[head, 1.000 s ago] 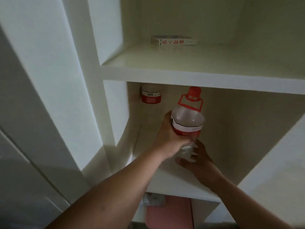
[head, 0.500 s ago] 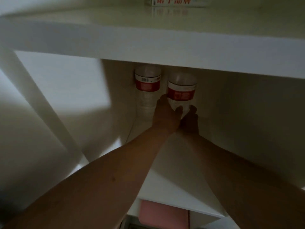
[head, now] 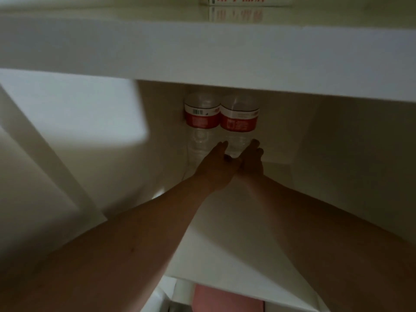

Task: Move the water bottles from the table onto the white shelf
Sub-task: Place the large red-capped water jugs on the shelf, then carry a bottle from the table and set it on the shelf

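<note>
Head view: my left hand [head: 216, 164] and right hand [head: 250, 159], fingers loosely straight, flank the right bottle [head: 239, 118], which stands beside the left bottle [head: 202, 117] deep on the white shelf [head: 225, 221]. Likely heavy, thin-walled and slick; grip the ribbed body below the label.

Two clear red-labelled water bottles [head: 202, 119] stand upright, adjacent, far back on the white shelf [head: 225, 233].

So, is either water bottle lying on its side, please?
No, the left bottle and right bottle both stand upright on the white shelf.
</note>
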Tool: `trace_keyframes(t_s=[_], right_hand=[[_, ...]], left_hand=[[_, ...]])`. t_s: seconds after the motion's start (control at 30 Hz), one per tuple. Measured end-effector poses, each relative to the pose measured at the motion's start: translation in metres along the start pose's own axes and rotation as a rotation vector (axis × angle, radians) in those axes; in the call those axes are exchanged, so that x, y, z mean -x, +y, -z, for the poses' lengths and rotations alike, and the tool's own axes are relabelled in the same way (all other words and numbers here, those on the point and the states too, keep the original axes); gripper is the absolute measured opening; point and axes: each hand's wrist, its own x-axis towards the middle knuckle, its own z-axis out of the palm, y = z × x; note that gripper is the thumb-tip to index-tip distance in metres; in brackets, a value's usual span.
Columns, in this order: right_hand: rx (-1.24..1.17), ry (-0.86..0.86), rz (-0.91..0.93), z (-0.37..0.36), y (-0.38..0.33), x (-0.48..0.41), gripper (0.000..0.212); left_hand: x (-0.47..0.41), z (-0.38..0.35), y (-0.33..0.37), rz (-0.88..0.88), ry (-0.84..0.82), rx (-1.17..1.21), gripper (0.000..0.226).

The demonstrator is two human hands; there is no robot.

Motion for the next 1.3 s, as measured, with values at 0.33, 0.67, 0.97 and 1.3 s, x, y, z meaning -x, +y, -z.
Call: trace_keyframes(t_s=[0.33,0.67,0.97,1.3], right_hand=[[0.052,0.045,0.001,0.018,0.006,0.063,0.107],[0.251,0.037,0.093,0.095,-0.02,0.17,0.033],[0.024,-0.026,-0.028,0.18,0.037,0.286,0.05],[-0.105,0.224,-0.267,0.292,0.222,0.405,0.03]], left_hand=[[0.044,0.011,-0.001,-0.043,0.147,0.028,0.057],[0.112,0.008,0.036,-0.247,0.159,0.115,0.024],[0.197,-0.034,0.052,-0.316,-0.188,0.112,0.038],[0.266,-0.23,0.108,-0.555,-0.664,-0.064,0.043]])
